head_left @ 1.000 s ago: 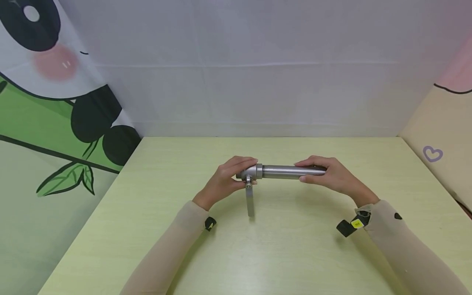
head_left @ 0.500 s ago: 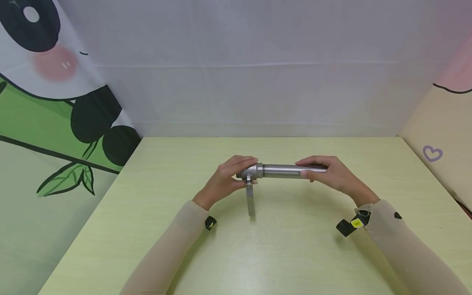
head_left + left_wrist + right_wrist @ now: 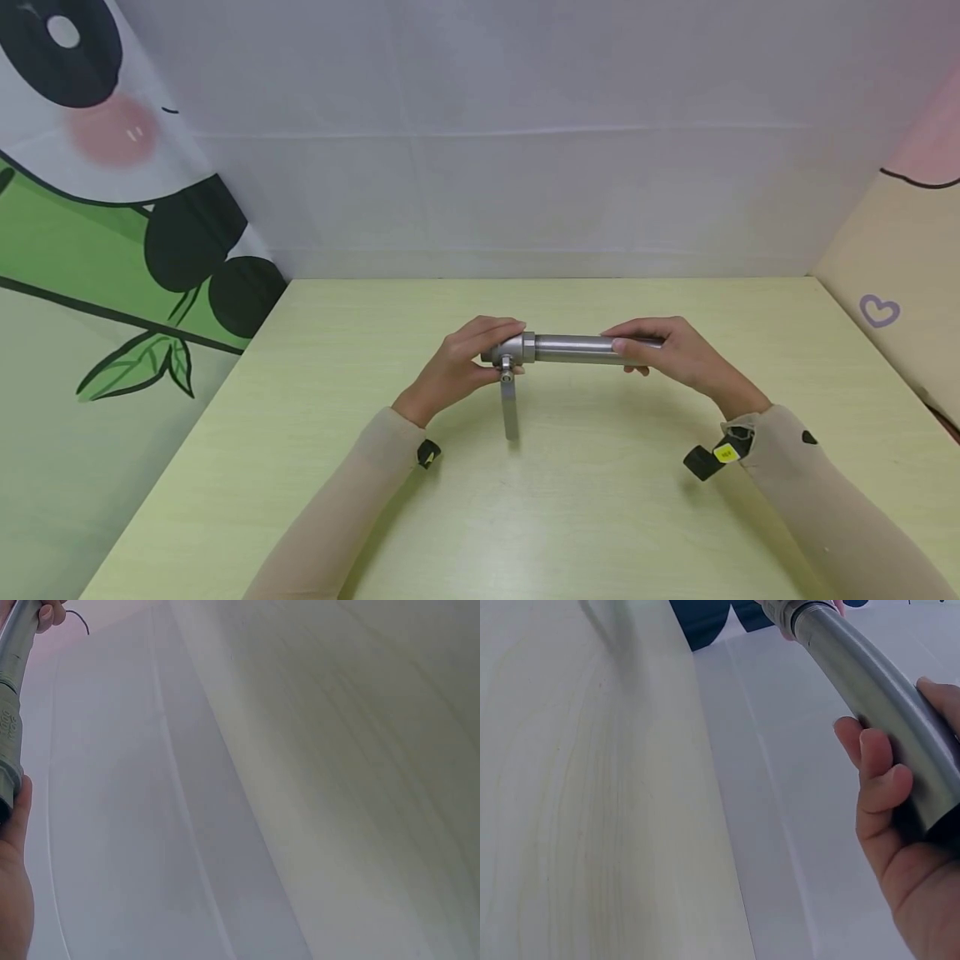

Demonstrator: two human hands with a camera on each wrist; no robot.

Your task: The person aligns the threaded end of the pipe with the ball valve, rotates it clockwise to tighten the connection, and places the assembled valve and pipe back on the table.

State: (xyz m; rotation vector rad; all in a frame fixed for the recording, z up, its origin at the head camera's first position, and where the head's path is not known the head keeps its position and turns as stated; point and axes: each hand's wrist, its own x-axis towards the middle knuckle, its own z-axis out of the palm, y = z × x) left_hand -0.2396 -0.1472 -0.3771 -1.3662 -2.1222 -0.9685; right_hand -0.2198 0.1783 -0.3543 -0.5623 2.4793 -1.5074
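Observation:
A brushed metal pipe (image 3: pixel 573 348) is joined to a ball valve (image 3: pixel 512 348), and both are held level above the table. My left hand (image 3: pixel 459 358) grips the valve body, fingers over the top and thumb below. From the valve, a flat lever handle (image 3: pixel 509 408) points toward me. Around the pipe's far right end curls my right hand (image 3: pixel 686 358), its thumb across the near side. In the right wrist view, curled fingers (image 3: pixel 877 765) wrap the pipe near its dark open end. The left wrist view catches the valve (image 3: pixel 9 731) only at its left edge.
Below the hands spreads a pale wooden table (image 3: pixel 510 517). A grey-white cloth wall (image 3: pixel 480 192) stands behind it, with a panda-print panel (image 3: pixel 112 250) at left and a cream panel (image 3: pixel 885 250) at right. Each wrist wears a small black camera (image 3: pixel 702 463).
My right thumb has moved up over the near side of the pipe, and right fingertips now show beneath it. The left hand and the valve stay almost still.

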